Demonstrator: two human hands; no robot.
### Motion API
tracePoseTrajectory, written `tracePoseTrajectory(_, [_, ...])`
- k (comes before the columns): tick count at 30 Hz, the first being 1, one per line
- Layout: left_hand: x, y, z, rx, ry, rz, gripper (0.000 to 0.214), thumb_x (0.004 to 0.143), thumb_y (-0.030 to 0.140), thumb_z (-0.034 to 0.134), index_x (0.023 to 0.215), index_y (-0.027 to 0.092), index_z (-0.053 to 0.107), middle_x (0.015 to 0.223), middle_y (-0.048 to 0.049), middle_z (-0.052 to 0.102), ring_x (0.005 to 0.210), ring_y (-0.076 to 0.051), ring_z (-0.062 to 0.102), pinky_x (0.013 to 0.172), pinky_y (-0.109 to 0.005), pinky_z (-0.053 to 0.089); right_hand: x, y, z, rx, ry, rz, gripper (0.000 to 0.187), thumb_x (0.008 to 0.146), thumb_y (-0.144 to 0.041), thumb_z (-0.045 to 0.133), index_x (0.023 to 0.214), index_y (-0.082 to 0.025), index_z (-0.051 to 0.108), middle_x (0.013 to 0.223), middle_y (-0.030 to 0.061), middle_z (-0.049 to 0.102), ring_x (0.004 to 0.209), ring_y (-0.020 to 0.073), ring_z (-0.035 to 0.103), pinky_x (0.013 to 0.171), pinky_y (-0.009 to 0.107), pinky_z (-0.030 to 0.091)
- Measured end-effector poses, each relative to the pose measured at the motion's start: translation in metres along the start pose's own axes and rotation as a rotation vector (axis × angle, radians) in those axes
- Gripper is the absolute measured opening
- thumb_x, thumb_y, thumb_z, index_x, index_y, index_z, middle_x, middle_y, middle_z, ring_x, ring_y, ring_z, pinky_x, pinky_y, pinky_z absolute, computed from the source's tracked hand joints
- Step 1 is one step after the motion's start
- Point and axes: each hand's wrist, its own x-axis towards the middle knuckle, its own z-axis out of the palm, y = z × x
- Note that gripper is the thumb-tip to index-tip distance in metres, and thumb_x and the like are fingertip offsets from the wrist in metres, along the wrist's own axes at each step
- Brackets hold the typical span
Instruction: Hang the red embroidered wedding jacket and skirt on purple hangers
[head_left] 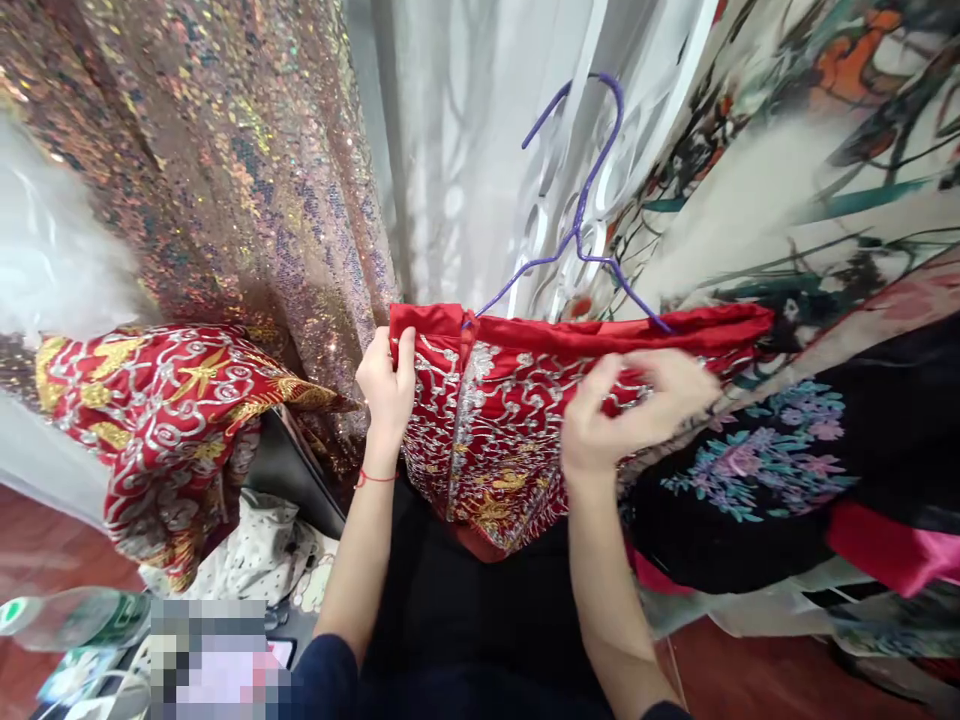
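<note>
A red garment with silver and gold embroidery hangs folded over a purple wire hanger. My left hand grips the garment's upper left edge, fingers closed on the cloth. My right hand is at the garment's upper middle, just below the hanger bar, fingers curled and pinching the fabric; it is a little blurred. A thin red string circles my left wrist.
A second red embroidered piece hangs at the left. Behind are a sequinned curtain, sheer white drapes and printed floral garments at the right. A plastic bottle and dotted white cloth lie low left.
</note>
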Motion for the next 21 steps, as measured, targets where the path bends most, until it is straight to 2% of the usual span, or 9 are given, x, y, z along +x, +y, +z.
tracePoseTrajectory(1, [-0.002, 0.002, 0.001, 0.009, 0.014, -0.003, 0.046, 0.099, 0.054, 0.044, 0.07, 0.019, 0.047, 0.063, 0.004, 0.042, 0.057, -0.01, 0.04, 0.059, -0.026, 0.034, -0.011, -0.017, -0.003, 0.099, -0.155, 0.007, 0.022, 0.097, -0.038, 0.053, 0.084, -0.021, 0.058, 0.075, 0.0059, 0.064, 0.073, 0.0186, 0.062, 0.073, 0.035, 0.049])
tracePoseTrajectory(3, [-0.005, 0.005, 0.001, 0.01, 0.032, -0.008, 0.044, 0.099, 0.052, 0.045, 0.07, 0.02, 0.044, 0.062, 0.0044, 0.041, 0.057, -0.01, 0.04, 0.06, -0.026, 0.034, -0.029, -0.045, -0.004, 0.226, -0.528, 0.185, 0.024, 0.095, -0.041, 0.058, 0.081, -0.021, 0.059, 0.065, -0.0007, 0.061, 0.056, 0.0123, 0.056, 0.06, 0.028, 0.045])
tracePoseTrajectory(5, [-0.006, 0.008, -0.001, 0.004, 0.036, -0.013, 0.042, 0.099, 0.05, 0.046, 0.07, 0.02, 0.043, 0.062, 0.0045, 0.042, 0.057, -0.01, 0.04, 0.061, -0.026, 0.034, -0.043, -0.064, -0.001, 0.249, -0.722, 0.372, 0.027, 0.091, -0.046, 0.062, 0.082, -0.021, 0.061, 0.062, -0.0036, 0.061, 0.051, 0.0102, 0.054, 0.058, 0.025, 0.043])
tracePoseTrajectory(7, [-0.008, 0.01, -0.003, 0.002, 0.027, -0.022, 0.041, 0.1, 0.049, 0.046, 0.071, 0.02, 0.043, 0.063, 0.0044, 0.042, 0.057, -0.01, 0.04, 0.062, -0.026, 0.034, -0.052, -0.073, 0.004, 0.236, -0.761, 0.503, 0.029, 0.089, -0.049, 0.064, 0.082, -0.021, 0.062, 0.062, -0.0041, 0.063, 0.051, 0.0102, 0.055, 0.06, 0.025, 0.043])
tracePoseTrajectory(10, [-0.01, 0.012, -0.004, 0.007, 0.017, -0.039, 0.041, 0.099, 0.051, 0.045, 0.072, 0.021, 0.043, 0.064, 0.0041, 0.043, 0.058, -0.011, 0.041, 0.062, -0.026, 0.035, -0.059, -0.076, 0.008, 0.267, -0.77, 0.582, 0.027, 0.092, -0.046, 0.059, 0.082, -0.021, 0.061, 0.064, -0.0035, 0.065, 0.052, 0.0106, 0.056, 0.06, 0.024, 0.042])
tracePoseTrajectory(13, [-0.012, 0.013, -0.003, 0.011, 0.016, -0.053, 0.04, 0.1, 0.051, 0.045, 0.074, 0.02, 0.046, 0.065, 0.0035, 0.046, 0.06, -0.011, 0.045, 0.065, -0.026, 0.037, -0.062, -0.078, 0.009, 0.252, -0.823, 0.57, 0.021, 0.093, -0.039, 0.054, 0.088, -0.021, 0.062, 0.065, -0.003, 0.067, 0.053, 0.0112, 0.058, 0.058, 0.023, 0.039])
tracePoseTrajectory(16, [-0.012, 0.012, -0.002, 0.018, 0.005, -0.066, 0.04, 0.099, 0.053, 0.045, 0.076, 0.02, 0.047, 0.067, 0.0028, 0.049, 0.063, -0.012, 0.047, 0.067, -0.027, 0.039, -0.061, -0.082, 0.008, 0.105, -0.891, 0.522, 0.014, 0.092, -0.033, 0.053, 0.091, -0.021, 0.062, 0.06, -0.0042, 0.064, 0.052, 0.0122, 0.057, 0.057, 0.024, 0.032])
tracePoseTrajectory(19, [-0.012, 0.01, -0.005, -0.007, -0.016, -0.053, 0.037, 0.099, 0.052, 0.045, 0.081, 0.02, 0.05, 0.073, 0.0006, 0.054, 0.069, -0.014, 0.052, 0.072, -0.028, 0.043, -0.055, -0.085, 0.007, 0.015, -0.98, 0.501, 0.014, 0.091, -0.029, 0.051, 0.082, -0.021, 0.058, 0.051, -0.006, 0.051, 0.049, 0.0123, 0.049, 0.056, 0.025, 0.025])
tracePoseTrajectory(21, [-0.013, 0.008, -0.008, -0.032, -0.044, -0.016, 0.032, 0.1, 0.048, 0.044, 0.09, 0.019, 0.054, 0.082, -0.0024, 0.059, 0.078, -0.016, 0.056, 0.078, -0.03, 0.046, -0.05, -0.084, 0.005, 0.106, -1.018, 0.527, 0.02, 0.092, -0.029, 0.048, 0.075, -0.021, 0.054, 0.051, -0.0067, 0.045, 0.048, 0.011, 0.042, 0.056, 0.025, 0.024])
